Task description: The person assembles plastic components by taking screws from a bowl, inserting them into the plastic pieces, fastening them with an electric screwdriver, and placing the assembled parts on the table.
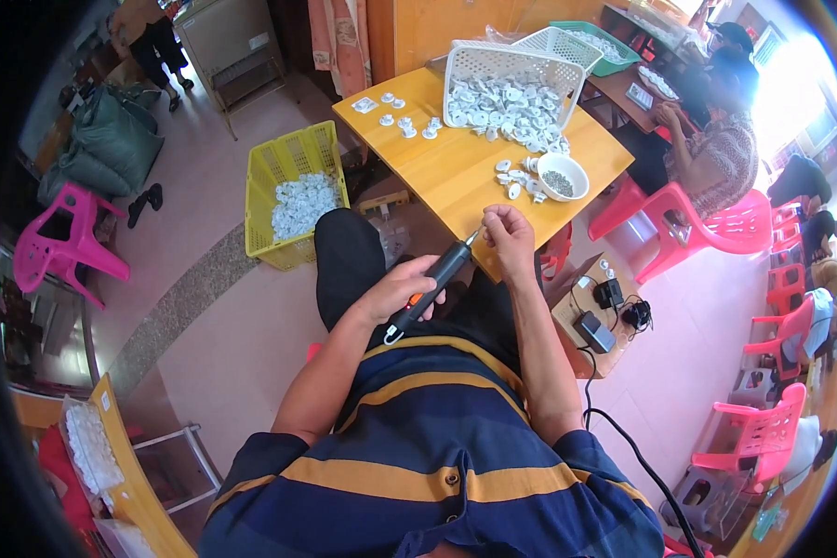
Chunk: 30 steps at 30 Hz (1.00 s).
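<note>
My left hand point(405, 288) is wrapped round a black electric screwdriver point(449, 264), which slants up and to the right over my lap. Close by the screwdriver's bit, my right hand point(510, 240) is closed in a pinch; whatever lies between the fingertips is too small to make out. Just beyond the right hand, a white bowl point(578, 185) of small metal screws stands on the wooden table point(409, 167). Several loose white plastic parts point(521, 179) lie beside the bowl. Behind them a tipped white basket point(450, 88) spills many more such parts onto the tabletop.
A yellow crate point(260, 172) with bagged white pieces sits on the floor at left. Several finished-looking white parts point(407, 126) stand at the table's far left. Power adapters point(593, 330) and cables are on a box at right. Another person point(716, 158) sits beyond pink chairs.
</note>
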Tool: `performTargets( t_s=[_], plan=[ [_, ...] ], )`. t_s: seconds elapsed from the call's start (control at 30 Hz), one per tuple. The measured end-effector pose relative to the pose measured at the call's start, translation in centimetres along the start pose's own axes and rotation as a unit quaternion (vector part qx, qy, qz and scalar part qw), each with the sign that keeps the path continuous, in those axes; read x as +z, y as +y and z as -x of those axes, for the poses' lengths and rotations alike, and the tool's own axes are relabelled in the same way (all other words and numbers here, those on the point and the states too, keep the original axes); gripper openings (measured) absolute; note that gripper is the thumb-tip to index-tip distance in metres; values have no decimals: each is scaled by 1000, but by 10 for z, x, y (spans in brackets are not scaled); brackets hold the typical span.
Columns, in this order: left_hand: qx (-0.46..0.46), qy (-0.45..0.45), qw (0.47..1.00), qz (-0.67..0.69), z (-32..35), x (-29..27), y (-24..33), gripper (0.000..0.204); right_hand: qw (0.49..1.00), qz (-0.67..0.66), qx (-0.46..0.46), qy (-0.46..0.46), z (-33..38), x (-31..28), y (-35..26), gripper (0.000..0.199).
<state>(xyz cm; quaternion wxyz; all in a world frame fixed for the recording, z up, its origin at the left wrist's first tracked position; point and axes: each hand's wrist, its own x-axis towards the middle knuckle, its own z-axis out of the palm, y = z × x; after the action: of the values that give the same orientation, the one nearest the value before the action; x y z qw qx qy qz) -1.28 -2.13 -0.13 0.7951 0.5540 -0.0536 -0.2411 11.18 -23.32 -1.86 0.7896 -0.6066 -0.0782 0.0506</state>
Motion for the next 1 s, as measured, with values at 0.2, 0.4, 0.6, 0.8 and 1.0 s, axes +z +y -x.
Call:
performTargets(
  t_s=[0.2,0.4,0.6,0.8,1.0],
  plan=[
    [8,12,1000,-1,-1,4,-2,45,999,23,-32,18,3,8,2,9],
    [5,14,999,-30,-2,5,-1,44,998,17,-40,55,4,10,15,12],
    [0,19,999,-34,-2,3,-1,45,996,5,-48,80,10,18,15,18],
    [14,20,999,-27,-3,1,-2,48,997,-2,-32,72,15,16,3,28],
    [10,50,998,-31,-2,0,1,48,963,205,-97,146,-5,-25,-5,22]
  ],
)
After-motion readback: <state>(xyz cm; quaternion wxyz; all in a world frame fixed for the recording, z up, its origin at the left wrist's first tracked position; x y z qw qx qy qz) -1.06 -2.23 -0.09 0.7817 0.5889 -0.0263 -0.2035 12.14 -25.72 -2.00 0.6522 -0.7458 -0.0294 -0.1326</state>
